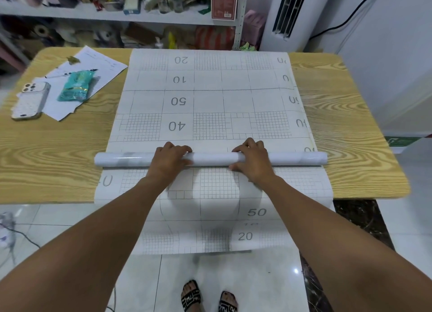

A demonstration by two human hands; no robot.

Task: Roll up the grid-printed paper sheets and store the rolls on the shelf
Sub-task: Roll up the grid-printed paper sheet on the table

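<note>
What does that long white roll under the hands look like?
The roll is a long, thin tube of glossy white paper with faint grey patches, wound tight. It lies sideways across the grid-printed sheet on the wooden table, near the front edge, its ends reaching a little past the sheet's sides. The left hand and right hand grip it near the middle, fingers curled over its top.

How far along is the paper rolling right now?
Partly done: a roll lies across the table. In hand: left hand and right hand both grip it. Left: paper beyond it is flat, more hangs off the near edge, and this roll has not reached the shelf.
</note>
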